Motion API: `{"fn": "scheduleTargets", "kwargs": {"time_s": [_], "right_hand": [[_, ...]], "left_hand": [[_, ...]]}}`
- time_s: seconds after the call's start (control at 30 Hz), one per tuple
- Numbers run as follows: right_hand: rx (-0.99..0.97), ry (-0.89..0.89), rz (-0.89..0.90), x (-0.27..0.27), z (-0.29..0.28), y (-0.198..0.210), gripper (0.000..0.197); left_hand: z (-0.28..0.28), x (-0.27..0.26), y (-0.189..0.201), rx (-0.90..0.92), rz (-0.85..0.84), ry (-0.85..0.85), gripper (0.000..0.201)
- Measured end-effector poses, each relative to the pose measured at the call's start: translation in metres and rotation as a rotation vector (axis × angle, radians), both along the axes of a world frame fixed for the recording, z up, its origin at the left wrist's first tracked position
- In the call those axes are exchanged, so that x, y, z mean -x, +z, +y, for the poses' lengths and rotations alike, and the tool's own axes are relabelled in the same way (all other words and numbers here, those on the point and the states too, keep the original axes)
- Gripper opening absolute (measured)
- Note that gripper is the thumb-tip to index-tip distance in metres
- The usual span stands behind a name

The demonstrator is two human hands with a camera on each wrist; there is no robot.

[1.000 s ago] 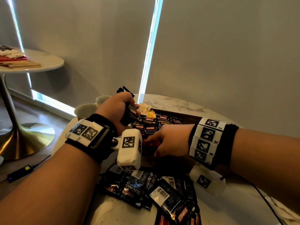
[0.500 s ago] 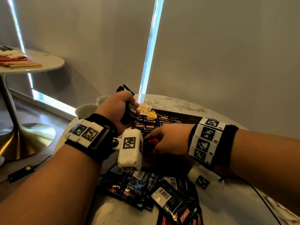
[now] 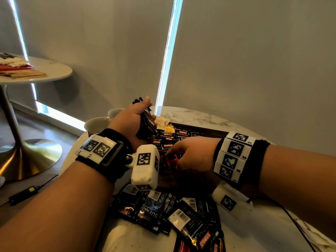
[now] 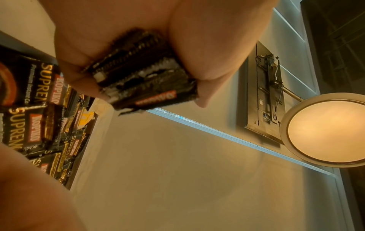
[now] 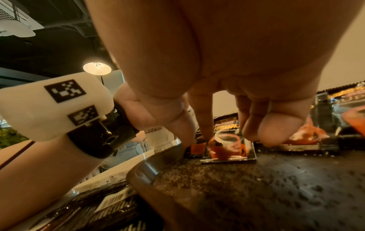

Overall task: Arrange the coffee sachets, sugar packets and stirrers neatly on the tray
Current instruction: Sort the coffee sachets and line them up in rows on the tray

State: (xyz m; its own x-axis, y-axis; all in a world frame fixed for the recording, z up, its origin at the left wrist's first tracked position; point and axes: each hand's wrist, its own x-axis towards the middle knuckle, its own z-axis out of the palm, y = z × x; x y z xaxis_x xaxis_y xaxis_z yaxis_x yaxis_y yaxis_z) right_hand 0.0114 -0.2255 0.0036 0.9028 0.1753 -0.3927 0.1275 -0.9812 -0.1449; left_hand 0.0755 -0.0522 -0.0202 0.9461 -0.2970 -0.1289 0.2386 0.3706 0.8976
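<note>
My left hand (image 3: 138,122) grips an upright stack of black coffee sachets (image 3: 148,124) above the left end of the dark tray (image 3: 209,130). The left wrist view shows the stack's serrated edges (image 4: 146,82) clamped between thumb and fingers. Rows of sachets (image 3: 172,140) lie on the tray. My right hand (image 3: 171,155) is low over the tray's near-left corner. There its thumb and fingertips (image 5: 205,132) pinch the flat sachet with a red cup print (image 5: 227,145). Pale and yellow sugar packets (image 3: 166,124) sit at the tray's far left. No stirrers are in view.
Several loose sachets (image 3: 163,211) lie scattered on the marble table in front of the tray. Two cups (image 3: 96,124) stand at the table's left edge. A black cable (image 3: 294,220) and white paper (image 3: 316,239) lie at the right. A side table (image 3: 45,70) stands far left.
Almost nothing has moved. My left hand keeps the stack raised, and my right hand has edged slightly left on the red-cup sachet.
</note>
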Motion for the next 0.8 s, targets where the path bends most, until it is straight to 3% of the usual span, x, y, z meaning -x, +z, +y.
{"fn": "scheduleTargets", "kwargs": {"time_s": [0.27, 0.47, 0.6, 0.73, 0.8], "right_hand": [[-0.205, -0.138, -0.359, -0.005, -0.013, 0.004, 0.034], [-0.571, -0.177, -0.434, -0.01, -0.015, 0.011, 0.034], [-0.661, -0.049, -0.465, -0.001, -0.012, 0.02, 0.039], [-0.5, 0.091, -0.567, 0.004, -0.01, 0.024, 0.062], [-0.461, 0.138, -0.61, 0.003, -0.009, 0.022, 0.057]], "left_hand": [[-0.002, 0.001, -0.005, 0.093, 0.05, -0.039, 0.029], [-0.005, 0.008, -0.002, 0.195, 0.014, -0.105, 0.024], [-0.009, 0.012, 0.001, 0.228, -0.02, -0.153, 0.033], [-0.007, 0.016, 0.002, 0.169, -0.022, -0.218, 0.032], [-0.005, 0.017, 0.003, 0.156, -0.027, -0.239, 0.034]]}}
